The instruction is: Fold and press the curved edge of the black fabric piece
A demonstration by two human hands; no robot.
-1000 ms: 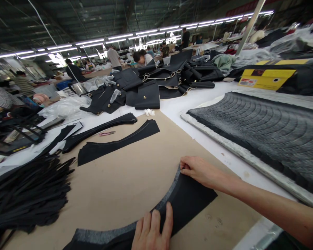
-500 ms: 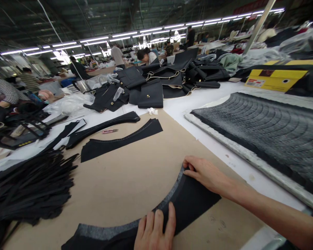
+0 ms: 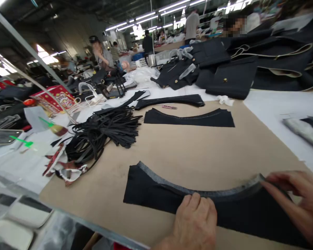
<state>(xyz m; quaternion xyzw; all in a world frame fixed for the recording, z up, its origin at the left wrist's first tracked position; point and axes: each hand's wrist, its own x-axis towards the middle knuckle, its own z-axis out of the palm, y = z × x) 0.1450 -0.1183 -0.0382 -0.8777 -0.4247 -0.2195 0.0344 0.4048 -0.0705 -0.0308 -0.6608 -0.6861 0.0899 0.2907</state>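
Note:
A black curved panel (image 3: pixel 156 192) with a grey strip along its concave edge lies on the brown board at the front. My left hand (image 3: pixel 197 218) presses on its middle with bent fingers held together, the fingertips at the curved edge. At the panel's right end, my right hand (image 3: pixel 299 201), slightly blurred, pinches the edge between thumb and fingers. A second black curved panel (image 3: pixel 190 119) lies flat farther back. Behind it are a stack of black curved pieces (image 3: pixel 169 101) and small pink-handled thread snips (image 3: pixel 169 107).
A bundle of black strips (image 3: pixel 109 128) lies at the left of the brown board (image 3: pixel 114 194). Black bag parts (image 3: pixel 229 76) are heaped at the back. Green-handled brushes (image 3: pixel 28 143) sit at far left. Co-workers are in the background.
My view has swung left. My left hand's fingers, spread flat before, are now bent together on the panel. My right hand remains at the panel's right end, its grip now on the strip edge.

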